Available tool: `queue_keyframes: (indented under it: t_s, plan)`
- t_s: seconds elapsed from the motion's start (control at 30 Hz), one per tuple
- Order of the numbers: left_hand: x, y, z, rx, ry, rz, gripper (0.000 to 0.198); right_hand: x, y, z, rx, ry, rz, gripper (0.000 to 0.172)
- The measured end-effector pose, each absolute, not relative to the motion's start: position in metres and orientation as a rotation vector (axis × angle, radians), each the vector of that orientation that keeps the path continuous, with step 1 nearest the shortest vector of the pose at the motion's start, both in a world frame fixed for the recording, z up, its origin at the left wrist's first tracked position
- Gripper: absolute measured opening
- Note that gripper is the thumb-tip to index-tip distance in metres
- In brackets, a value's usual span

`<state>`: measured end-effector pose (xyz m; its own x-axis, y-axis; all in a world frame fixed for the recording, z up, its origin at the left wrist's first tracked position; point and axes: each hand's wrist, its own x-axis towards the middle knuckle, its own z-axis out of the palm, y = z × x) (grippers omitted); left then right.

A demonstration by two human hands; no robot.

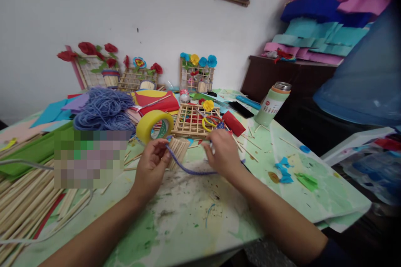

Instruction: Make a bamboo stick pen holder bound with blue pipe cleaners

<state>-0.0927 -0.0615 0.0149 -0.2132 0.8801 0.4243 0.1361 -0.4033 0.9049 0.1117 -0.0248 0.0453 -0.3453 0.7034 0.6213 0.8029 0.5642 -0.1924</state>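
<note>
In the head view, a purple-blue cord [192,171] lies between the person's two hands, above the near middle of the desk [200,225]. Its long axis runs left to right: from the left hand it slopes down, sags in a shallow curve, then levels off toward the underside of the right hand. Beside the left hand is a small stick panel [179,152], its sticks side by side and pointing away from the person, far ends leaning slightly right.

The left hand [153,160] has thumb and fingers drawn together, clamped on the left edge of the stick panel, with the cord at the fingertips. The right hand [222,152] is curled, fingertips bunched and turned toward the left; I cannot tell whether they grip the cord.

Just beyond the left hand, a yellow tape roll [142,127] stands on edge, its hole facing the person's right. Past it, a stick lattice [188,127] bears a yellow flower [208,105] and scissors [206,124].

A green bottle [270,106] stands upright toward the right edge; its contents are hidden. At the back, a stick pot [111,79] sits below red paper flowers [87,48].
</note>
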Motion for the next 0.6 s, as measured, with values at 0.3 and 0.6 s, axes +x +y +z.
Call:
queue_keyframes:
  t_s: [0.3, 0.6]
  plan:
    - [-0.093, -0.070, 0.003, 1.765, 1.273, 1.587, 0.026, 0.068, -0.059, 0.031, -0.918, -2.152, 0.279, 0.019]
    - [-0.090, -0.069, 0.006, 1.721, 1.257, 1.616, 0.030, 0.069, -0.062, 0.036, -0.763, -1.925, 0.752, 0.003]
